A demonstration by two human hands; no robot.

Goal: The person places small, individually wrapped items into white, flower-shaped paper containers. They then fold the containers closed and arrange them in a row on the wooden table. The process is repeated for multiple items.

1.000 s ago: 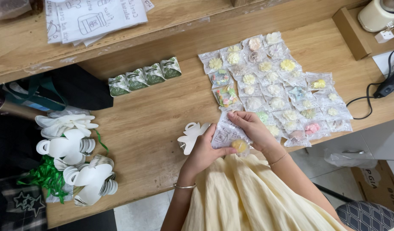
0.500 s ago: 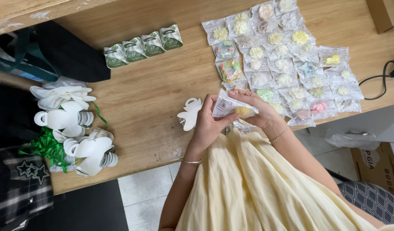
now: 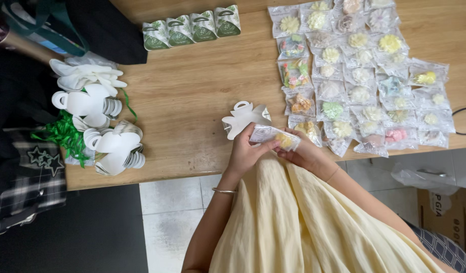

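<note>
My left hand [image 3: 245,151] and my right hand [image 3: 302,151] meet at the front edge of the wooden table [image 3: 202,96]. Together they hold a small clear packet [image 3: 273,137] with a yellow flower-shaped piece inside. A flat white die-cut card box [image 3: 243,119] with a looped handle lies just beyond my left hand, touching the packet's far side. My left wrist wears a thin bangle. A pale yellow garment [image 3: 314,222] covers my lap below the hands.
Several clear packets of pastel flower pieces [image 3: 364,76] lie in rows at the right. Small green and white boxes [image 3: 192,28] stand in a row at the back. Stacks of flat white card boxes [image 3: 99,126] and green ribbon [image 3: 63,136] sit at the left edge, by a dark bag [image 3: 91,25].
The view has shifted and drawn closer. The packet has gone from over the packet rows to the table's front edge beside the white card box, both hands still on it.
</note>
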